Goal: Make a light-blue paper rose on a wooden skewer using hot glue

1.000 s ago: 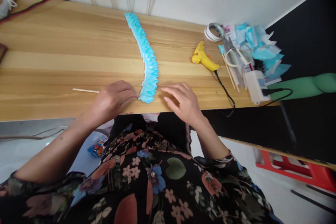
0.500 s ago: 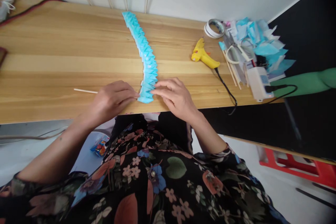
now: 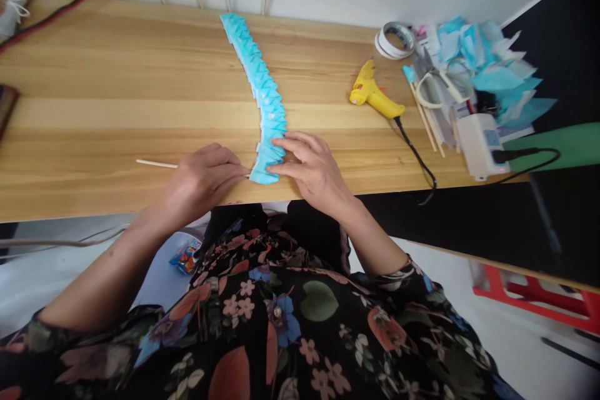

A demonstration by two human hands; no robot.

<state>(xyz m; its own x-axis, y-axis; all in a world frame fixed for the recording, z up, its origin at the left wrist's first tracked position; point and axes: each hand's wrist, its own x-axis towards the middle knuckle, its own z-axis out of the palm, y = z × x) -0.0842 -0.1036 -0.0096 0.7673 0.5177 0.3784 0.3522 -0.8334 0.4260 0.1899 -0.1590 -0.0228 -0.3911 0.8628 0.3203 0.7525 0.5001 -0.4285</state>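
The long wooden table point(image 3: 94, 106) ran across the view in front of me, its near edge at my waist; a curved strip of folded blue paper pieces point(image 3: 260, 87) lay on it, stretching from the far edge by the wall down to my hands; at the right end sat a heap of blue paper scraps point(image 3: 492, 69), a white box with a black cable plugged in point(image 3: 480, 144), a yellow glue gun point(image 3: 372, 95) with its black cord trailing off the edge, white-handled scissors point(image 3: 440, 84) and a roll of white tape point(image 3: 396, 39); a dark red cable point(image 3: 56, 9) crossed the far left corner. My right hand point(image 3: 314, 169) rested on the near end of the strip, fingers point(image 3: 293, 142) laid over the folded pieces and pressing them flat, not closed around anything. My left hand point(image 3: 199, 181) was curled over a thin wooden stick point(image 3: 157, 164) that lay along the table, fingertips drawn together pinching it just beside the strip's near end; the stick's free end poked out to the left of my knuckles.
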